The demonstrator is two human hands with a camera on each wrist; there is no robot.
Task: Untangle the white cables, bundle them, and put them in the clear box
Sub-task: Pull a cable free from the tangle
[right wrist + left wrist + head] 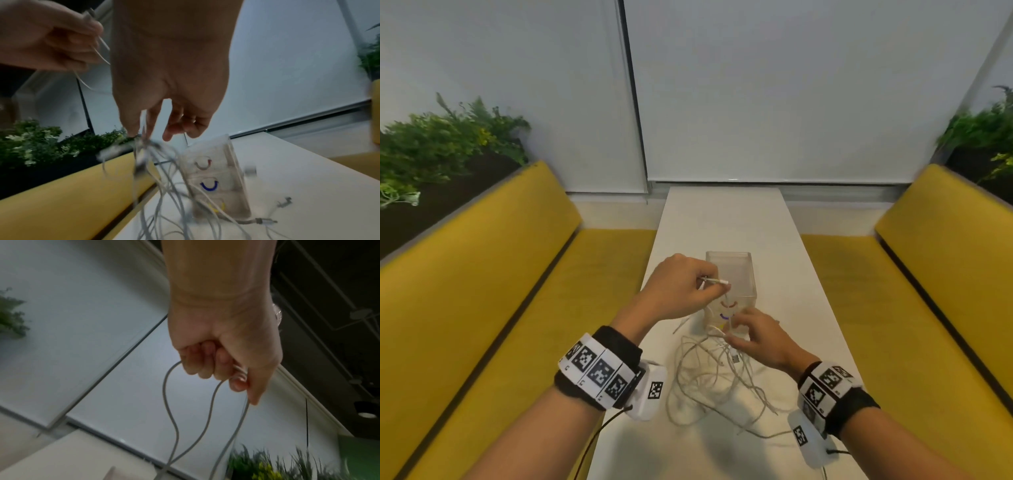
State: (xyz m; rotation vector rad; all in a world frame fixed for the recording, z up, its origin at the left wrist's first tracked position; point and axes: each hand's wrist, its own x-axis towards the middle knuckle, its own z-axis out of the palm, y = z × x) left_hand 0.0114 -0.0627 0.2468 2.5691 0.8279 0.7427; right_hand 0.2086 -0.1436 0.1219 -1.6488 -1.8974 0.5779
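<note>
Above the table (736,219), left fingers (222,366) pinch white cables (709,377); right fingers (152,120) pinch tangled strands.

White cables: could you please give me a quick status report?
Left hand pinches a cable end, raised. Right hand pinches strands by the clear box. White cables tangled on the table, none boxed.

- Surface (726,212): long, narrow, white, between two yellow benches.
- Clear box (739,274): stands on the surface, open-topped.
- White cables (709,383): loose tangle lying just in front of the clear box, some strands lifted.
</note>
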